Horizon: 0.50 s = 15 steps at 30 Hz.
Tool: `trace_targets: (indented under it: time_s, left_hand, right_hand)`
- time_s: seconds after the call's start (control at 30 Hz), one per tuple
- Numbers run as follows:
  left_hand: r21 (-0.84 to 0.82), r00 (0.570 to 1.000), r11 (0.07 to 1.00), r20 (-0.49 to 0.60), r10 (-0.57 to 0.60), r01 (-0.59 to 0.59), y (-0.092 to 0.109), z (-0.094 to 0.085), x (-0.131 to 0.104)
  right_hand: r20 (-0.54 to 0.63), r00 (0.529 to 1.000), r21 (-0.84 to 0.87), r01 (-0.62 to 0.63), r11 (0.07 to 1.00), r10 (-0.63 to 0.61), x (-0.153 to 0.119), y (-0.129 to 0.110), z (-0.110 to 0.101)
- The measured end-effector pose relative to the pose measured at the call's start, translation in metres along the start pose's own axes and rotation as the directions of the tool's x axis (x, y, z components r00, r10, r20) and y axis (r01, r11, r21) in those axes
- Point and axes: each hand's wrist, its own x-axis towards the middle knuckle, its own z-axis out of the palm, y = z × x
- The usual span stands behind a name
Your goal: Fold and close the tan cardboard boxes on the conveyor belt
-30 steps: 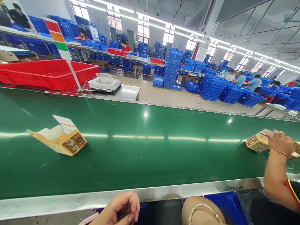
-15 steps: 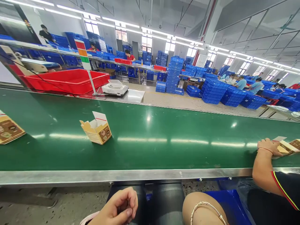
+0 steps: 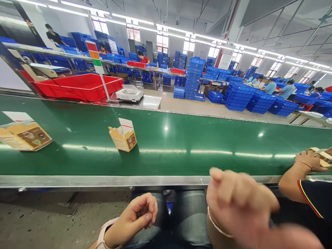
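Observation:
My left hand (image 3: 141, 214) hovers over my lap, below the belt's near metal edge. Its fingers are loosely curled in toward the thumb, and nothing shows between them. A pale watch band (image 3: 103, 232) circles that wrist. Smeared by motion, my right hand (image 3: 238, 199) is raised at the lower right, close to the camera; its grip cannot be made out. Behind it part of a bracelet (image 3: 219, 224) shows. On the green belt stand a small yellow-brown carton (image 3: 124, 140) with its top flaps up and, at far left, another open carton (image 3: 32, 135). Neither hand touches them.
A co-worker's hand (image 3: 310, 160) rests on cartons at the right end of the green conveyor belt (image 3: 181, 138). Beyond the belt are a red bin (image 3: 80, 88), a signal light (image 3: 94, 57) and a white scale (image 3: 129, 93). Stacked blue crates (image 3: 194, 77) stand farther back.
Both cartons have shifted right in view, and more of the left one shows. My right hand has come up into view, blurred. My left hand stays curled, slightly farther right.

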Motion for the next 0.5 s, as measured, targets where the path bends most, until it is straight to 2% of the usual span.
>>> trace_targets:
  time_s: [0.1, 0.2, 0.33, 0.4, 0.5]
  left_hand:
    - [-0.013, 1.000, 1.000, -0.013, 0.000, 0.000, 0.016, 0.006, 0.005]
    - [-0.037, 0.999, 0.999, -0.017, 0.027, -0.028, 0.025, 0.009, 0.007]
    - [-0.052, 0.997, 0.996, -0.019, 0.068, -0.069, 0.018, 0.007, 0.009]
    - [-0.060, 0.991, 0.989, -0.003, 0.132, -0.132, 0.019, 0.009, 0.014]
    - [0.007, 0.959, 0.961, 0.054, 0.277, -0.278, 0.047, 0.025, 0.027]
  right_hand:
    - [0.013, 0.998, 0.194, -0.062, 0.979, 0.060, 0.030, 0.010, 0.001]
    - [-0.030, 0.986, 0.313, -0.149, 0.938, 0.167, 0.041, 0.019, -0.002]
    - [-0.040, 0.975, 0.356, -0.189, 0.915, 0.217, 0.037, 0.023, -0.005]
    - [-0.037, 0.972, 0.353, -0.204, 0.913, 0.232, 0.034, 0.027, -0.004]
    - [-0.005, 0.952, 0.304, -0.290, 0.907, 0.306, 0.029, 0.041, -0.001]
